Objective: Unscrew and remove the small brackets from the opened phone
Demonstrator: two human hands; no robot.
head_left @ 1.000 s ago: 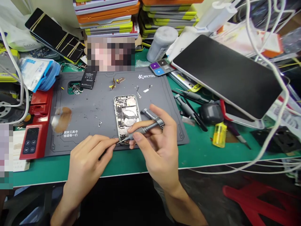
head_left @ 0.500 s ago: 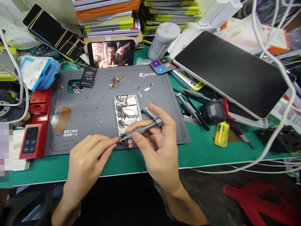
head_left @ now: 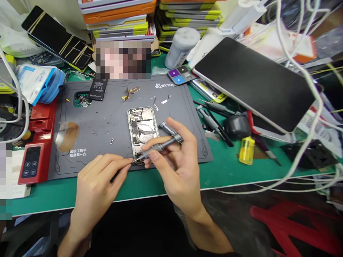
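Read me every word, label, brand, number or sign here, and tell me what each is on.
"WKTO", end unclear: gray mat, upper right.
"武校工具": same mat, lower left.
"悟道每一", last character unclear: just below that.
Too small or blurred: print on the black battery, packet, bottle and plastic bag; icons on the red device.
Nothing legible: opened phone, gray tool.

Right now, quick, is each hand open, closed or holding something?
Left hand: pinched closed near the tip of the screwdriver; can't tell if it holds anything.
Right hand: holding the screwdriver.
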